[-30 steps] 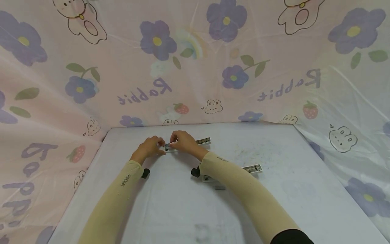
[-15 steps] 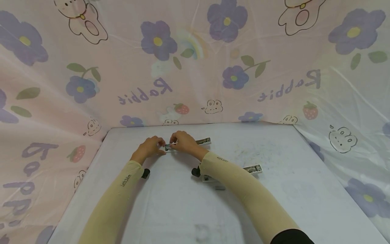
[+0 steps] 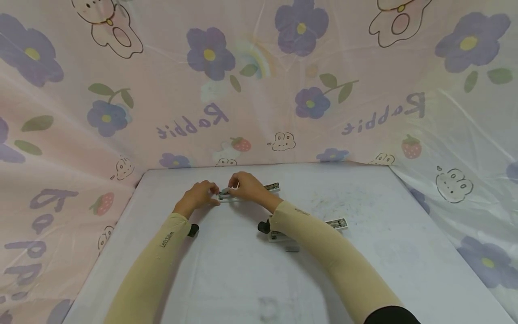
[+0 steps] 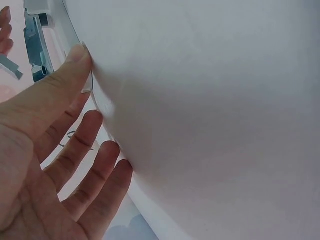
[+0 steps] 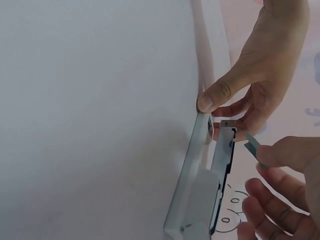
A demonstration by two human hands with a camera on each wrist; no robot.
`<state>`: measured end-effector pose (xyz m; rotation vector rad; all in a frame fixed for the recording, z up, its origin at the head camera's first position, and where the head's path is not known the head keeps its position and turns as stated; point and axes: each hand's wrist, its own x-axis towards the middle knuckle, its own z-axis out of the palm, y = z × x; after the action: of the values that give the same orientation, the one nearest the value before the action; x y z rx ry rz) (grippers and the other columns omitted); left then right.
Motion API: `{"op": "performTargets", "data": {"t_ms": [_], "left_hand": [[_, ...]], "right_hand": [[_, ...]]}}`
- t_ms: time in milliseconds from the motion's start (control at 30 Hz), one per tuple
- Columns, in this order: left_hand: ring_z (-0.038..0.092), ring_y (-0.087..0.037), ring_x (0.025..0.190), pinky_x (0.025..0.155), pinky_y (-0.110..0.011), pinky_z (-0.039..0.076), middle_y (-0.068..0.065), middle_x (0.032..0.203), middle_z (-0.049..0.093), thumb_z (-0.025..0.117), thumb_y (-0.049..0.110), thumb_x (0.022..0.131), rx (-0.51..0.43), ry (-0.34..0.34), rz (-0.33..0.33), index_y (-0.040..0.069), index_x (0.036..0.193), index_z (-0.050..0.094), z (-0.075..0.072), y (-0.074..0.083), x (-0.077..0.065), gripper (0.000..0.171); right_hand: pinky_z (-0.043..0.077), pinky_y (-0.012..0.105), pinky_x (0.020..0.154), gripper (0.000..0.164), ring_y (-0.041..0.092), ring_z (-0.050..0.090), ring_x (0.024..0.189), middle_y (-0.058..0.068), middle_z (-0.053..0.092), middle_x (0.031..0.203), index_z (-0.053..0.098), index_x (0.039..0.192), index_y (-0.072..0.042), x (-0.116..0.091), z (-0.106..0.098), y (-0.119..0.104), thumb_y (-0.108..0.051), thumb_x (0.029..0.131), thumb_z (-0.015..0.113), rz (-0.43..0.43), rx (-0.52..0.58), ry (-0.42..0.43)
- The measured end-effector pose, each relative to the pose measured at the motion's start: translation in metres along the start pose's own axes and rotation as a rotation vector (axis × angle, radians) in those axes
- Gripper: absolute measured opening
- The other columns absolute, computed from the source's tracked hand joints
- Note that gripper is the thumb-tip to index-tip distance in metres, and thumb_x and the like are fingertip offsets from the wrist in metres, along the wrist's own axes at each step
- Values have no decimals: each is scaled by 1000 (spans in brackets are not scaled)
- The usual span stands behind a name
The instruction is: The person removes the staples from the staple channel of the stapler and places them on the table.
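Note:
A long narrow white housing [image 3: 231,199] lies near the back of the table, with a metal channel [image 5: 223,152] showing in the right wrist view. At its left end my left hand [image 3: 198,196] grips the corner between thumb and index finger. The other fingers of that hand are spread loosely, as the left wrist view shows. My right hand [image 3: 247,186] pinches a small flat grey strip [image 5: 254,147] between thumb and index finger, beside the channel's end. Its remaining fingers are bent and hold nothing. In the head view this hand hides the middle of the housing.
Nearer, partly under my right forearm, lies a second long white housing [image 3: 339,224] with metal parts. A small grey block [image 3: 292,249] sits just in front of it. A printed curtain [image 3: 259,112] encloses the back and sides of the white table [image 3: 226,279].
My right hand has shifted slightly right and up, so more of the grey strip shows. The left hand stays at the housing's end.

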<state>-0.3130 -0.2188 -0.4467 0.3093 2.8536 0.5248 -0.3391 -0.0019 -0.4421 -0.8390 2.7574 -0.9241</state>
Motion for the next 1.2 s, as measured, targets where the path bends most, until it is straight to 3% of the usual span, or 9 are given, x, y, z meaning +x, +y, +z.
{"op": "performTargets", "data": {"t_ms": [500,800,1200], "left_hand": [[54,-41,128,103,-64,50,-13,133,62,85,28,95,15,-3,-9,9,126,69,-1,4,-3,39],[54,-41,128,103,-64,50,-12,135,62,85,30,95,20,-8,-18,11,126,69,5,-1,0,39],[53,-41,130,103,-65,50,-13,136,61,85,31,95,20,2,3,12,124,68,6,-4,1,38]], "right_hand": [[53,24,77,9,12,64,84,1,72,92,74,103,-8,-18,-1,7,-14,98,79,-77,71,-30],[52,24,75,12,11,63,83,1,71,93,74,105,-7,-28,6,5,-15,98,80,-75,73,-113],[54,24,74,12,10,64,82,-1,71,92,75,103,-11,-29,13,10,-17,96,82,-32,38,-155]]}}
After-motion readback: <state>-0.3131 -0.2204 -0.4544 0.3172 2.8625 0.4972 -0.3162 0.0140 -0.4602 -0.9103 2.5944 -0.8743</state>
